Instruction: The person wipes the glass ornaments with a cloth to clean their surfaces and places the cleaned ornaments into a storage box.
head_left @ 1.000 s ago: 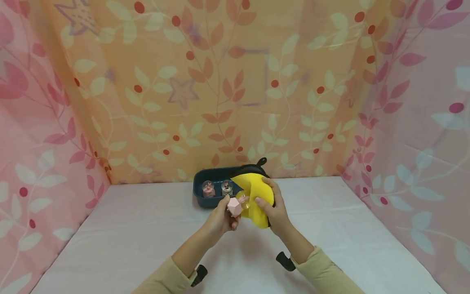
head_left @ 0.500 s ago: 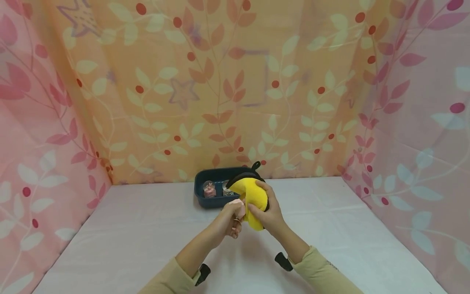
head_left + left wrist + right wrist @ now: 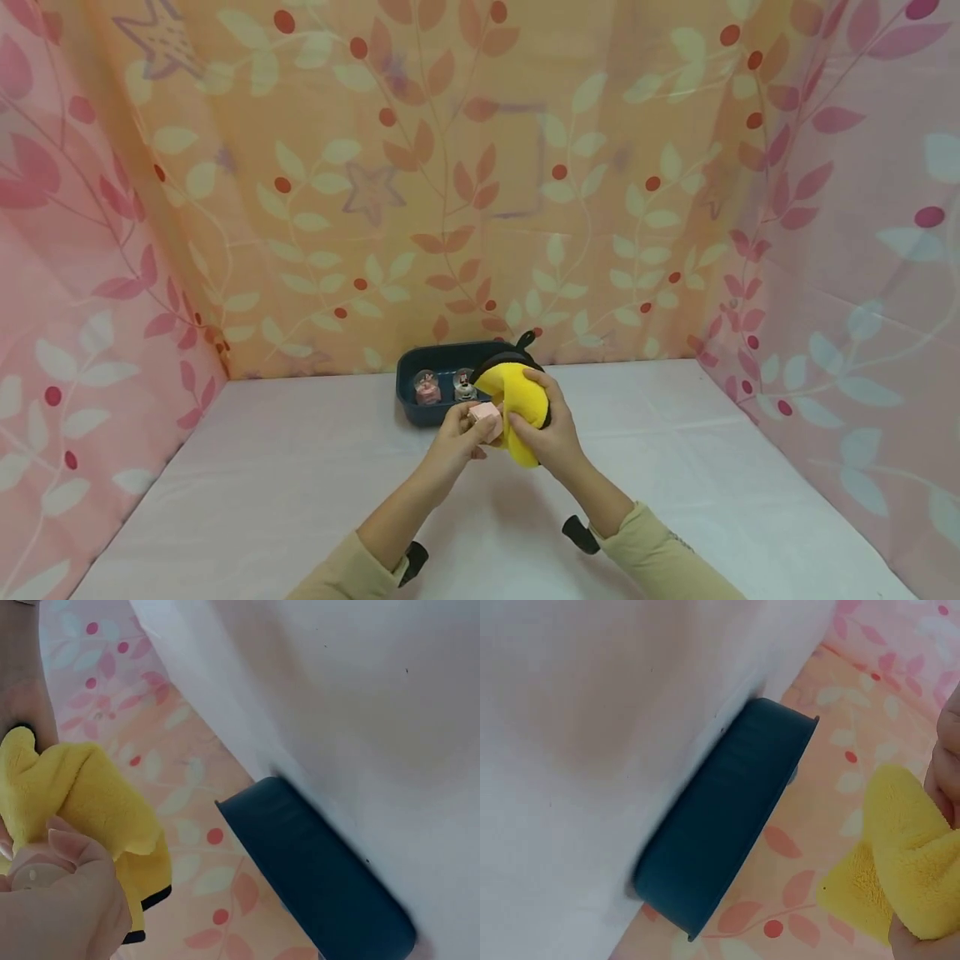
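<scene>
My left hand point(image 3: 448, 437) pinches the pale pink faceted base of a small snow globe point(image 3: 484, 416). Its clear dome is hidden by the yellow cloth point(image 3: 527, 393), which has a black edge and a black hanging loop. My right hand point(image 3: 557, 427) grips this cloth, thumb in front, and keeps it folded against the dome side. In the left wrist view, the round base point(image 3: 39, 877) shows among the fingers beside the fuzzy cloth point(image 3: 105, 799). The right wrist view has the bunched cloth point(image 3: 919, 862) at its right edge, between both hands.
Behind the hands, a dark blue tray point(image 3: 431, 416) stands near the back edge of the white-covered table point(image 3: 300, 483). In it sit a pink-based snow globe point(image 3: 427, 388) and a white-and-black one point(image 3: 462, 385). Patterned curtains point(image 3: 450, 167) enclose the table on three sides.
The cloth has come left and over the snow globe's dome, which showed one second ago. The left fingers have shifted round the base, with the thumb now lower across it.
</scene>
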